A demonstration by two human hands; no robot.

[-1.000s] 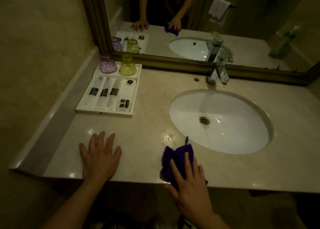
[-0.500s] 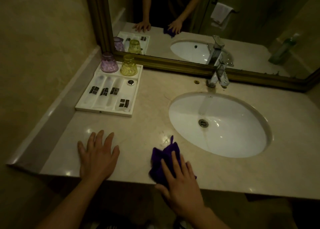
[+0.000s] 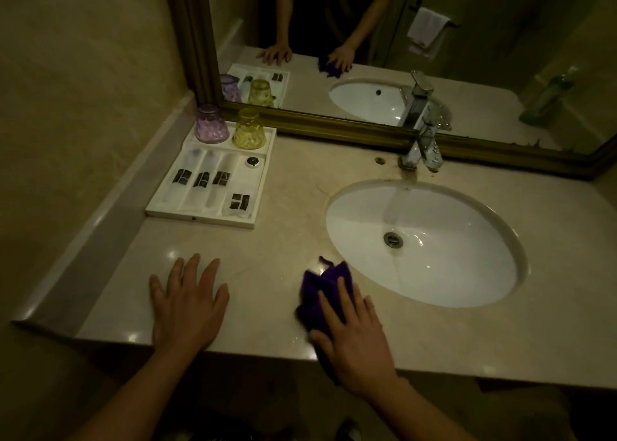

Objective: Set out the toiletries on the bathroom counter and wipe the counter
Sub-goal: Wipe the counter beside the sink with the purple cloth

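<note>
A dark purple cloth (image 3: 320, 290) lies bunched on the beige marble counter (image 3: 267, 247), just left of the basin. My right hand (image 3: 354, 337) presses flat on the cloth's near part. Further left, near the counter's front edge, my left hand (image 3: 188, 303) rests flat with fingers spread and nothing in it. A white tray (image 3: 200, 216) at the back left holds several white toiletry packets (image 3: 203, 180), a small round item (image 3: 252, 162), and two upturned cups, one purple (image 3: 211, 124) and one yellow (image 3: 249, 129).
A white oval basin (image 3: 467, 257) is sunk into the counter on the right, with a chrome tap (image 3: 421, 147) behind it. A gold-framed mirror (image 3: 334, 130) runs along the back. The wall and a raised ledge (image 3: 110, 213) bound the left side.
My right hand has slid the purple cloth to the left along the counter's front, away from the basin rim. My left hand has stayed flat in place.
</note>
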